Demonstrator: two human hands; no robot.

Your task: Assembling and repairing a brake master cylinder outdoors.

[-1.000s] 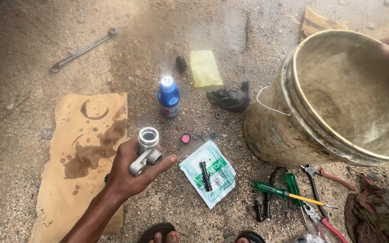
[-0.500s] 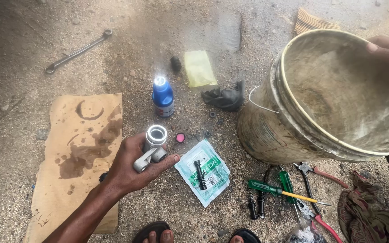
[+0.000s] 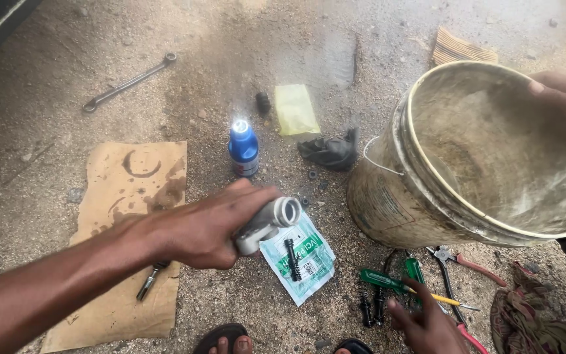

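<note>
While my feet in sandals (image 3: 225, 339) sit at the near edge, my right hand (image 3: 427, 324) hovers low on the right with its fingers loosely spread, holding nothing. It hangs just over the green screwdrivers (image 3: 388, 283) and the red-handled pliers (image 3: 468, 263) lying on the gritty ground (image 3: 54, 72). Left of these lies a white-and-green packet (image 3: 302, 259) with a small black part on top.

Just above the packet's left corner, my left hand (image 3: 191, 229) is wrapped tight around a grey metal cylinder (image 3: 276, 219). Its open round end points right and is clear of the ground.

Under my forearm is a stained sheet of cardboard (image 3: 132, 196), with a bolt (image 3: 149, 278) lying on its near part.

Farther right, a dirty bucket (image 3: 388, 196) is tipped towards me. Another hand (image 3: 561, 92) grips its far rim, and I cannot tell whose.

Beyond the cylinder stands a blue bottle (image 3: 244, 149), with a black rag (image 3: 329, 151) to its right and a yellow sachet (image 3: 296, 108) behind. Far left lies a wrench (image 3: 129, 82).
</note>
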